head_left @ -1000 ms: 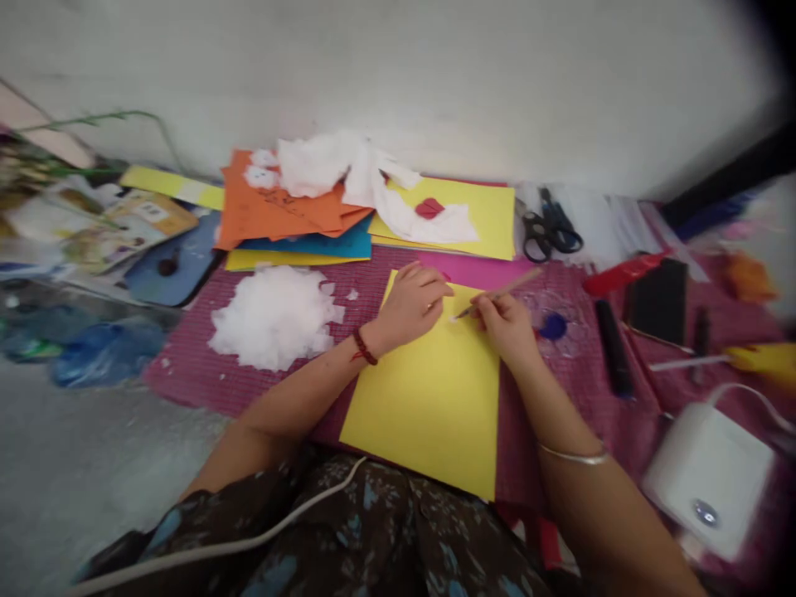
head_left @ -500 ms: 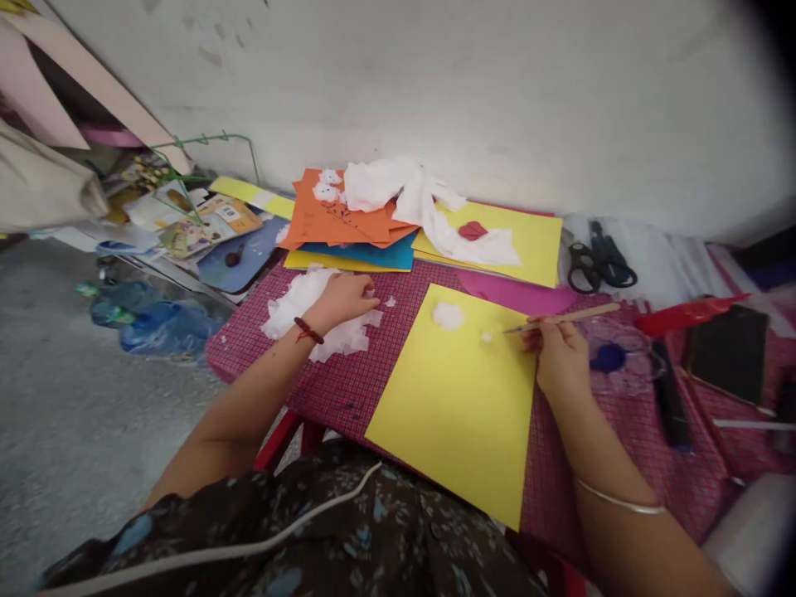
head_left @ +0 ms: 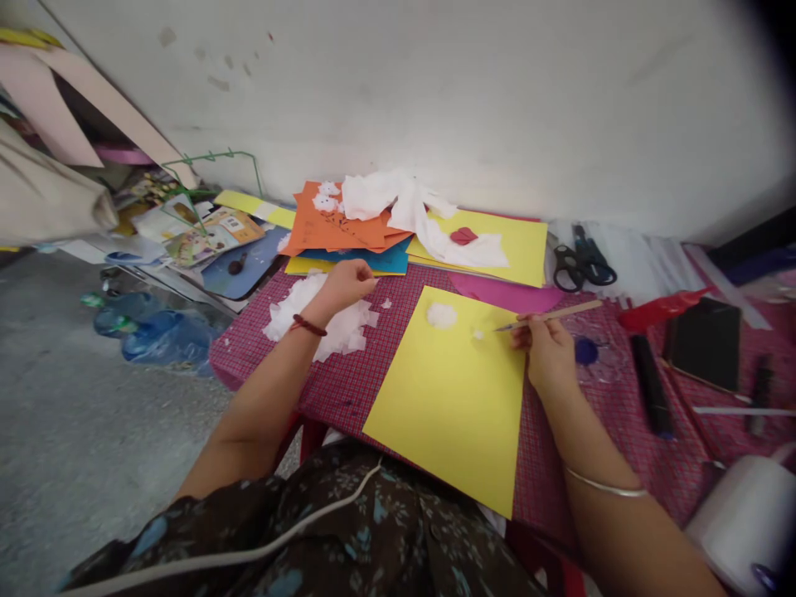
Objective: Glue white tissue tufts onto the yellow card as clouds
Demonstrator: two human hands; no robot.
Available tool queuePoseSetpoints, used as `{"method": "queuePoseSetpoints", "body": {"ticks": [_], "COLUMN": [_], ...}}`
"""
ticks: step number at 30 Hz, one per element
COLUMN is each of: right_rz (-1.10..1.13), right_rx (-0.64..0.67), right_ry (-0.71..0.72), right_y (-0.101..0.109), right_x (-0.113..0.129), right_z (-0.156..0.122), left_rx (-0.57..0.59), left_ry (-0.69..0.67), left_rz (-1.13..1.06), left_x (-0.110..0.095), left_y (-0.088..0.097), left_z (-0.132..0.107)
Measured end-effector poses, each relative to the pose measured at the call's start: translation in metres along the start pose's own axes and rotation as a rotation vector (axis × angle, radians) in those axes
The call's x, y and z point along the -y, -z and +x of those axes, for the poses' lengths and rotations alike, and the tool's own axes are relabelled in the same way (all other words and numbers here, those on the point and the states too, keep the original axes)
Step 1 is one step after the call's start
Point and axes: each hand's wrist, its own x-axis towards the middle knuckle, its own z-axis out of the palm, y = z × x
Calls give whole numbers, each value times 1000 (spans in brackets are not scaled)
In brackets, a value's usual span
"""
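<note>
On the tabletop [head_left: 339,385], spread with a red-and-purple checked cloth, a smooth, bright yellow rectangular sheet of paper [head_left: 444,406] lies flat and slightly askew in front of the person, its near edge at the lap. Toward its far left corner sits a rounded white patch of thin paper [head_left: 442,315] with a soft, uneven outline; to the right of that patch is a tiny white spot [head_left: 478,335]. The rest of the sheet's face is plain yellow.

The right grip [head_left: 550,352] is at the sheet's far right edge, fingertips over the paper, pinched around a slim pale wooden stick with a dark pointed tip [head_left: 569,311]. That tip points left and is just beside the white spot, with the rounded patch farther left.

The left grip [head_left: 351,283] is well apart from the sheet, to its left, over the far side of a loose heap of white tissue-paper pieces [head_left: 292,307]. Its fingers are bent and gathered; whether they pinch a piece or are only curled cannot be told at this angle. A flat magenta sheet of paper [head_left: 507,292] lies just beyond the yellow one.
</note>
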Motion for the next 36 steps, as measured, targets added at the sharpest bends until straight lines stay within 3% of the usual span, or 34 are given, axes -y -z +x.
{"method": "queuePoseSetpoints", "body": {"ticks": [3, 6, 9, 17, 24, 30, 36], "right_rz": [6, 5, -30, -118, -89, -161, -196], "right_rx": [4, 5, 1, 73, 81, 60, 3], "right_ry": [-3, -2, 2, -3, -4, 47, 111], "right_y": [0, -1, -3, -4, -3, 6, 19], "right_x": [1, 4, 8, 8, 10, 17, 19], "right_z": [0, -2, -5, -3, -7, -5, 3], "left_rx": [184, 410, 493, 449, 599, 685, 737], "left_ry": [1, 68, 117, 25, -45, -43, -298], "left_rz": [-517, -734, -714, -493, -661, -652, -481], "left_x": [-25, -41, -44, -37, -73, -100, -117], "left_y": [8, -6, -29, -65, -100, -125, -146], "left_z": [-14, -28, -39, -36, -8, 18, 37]}}
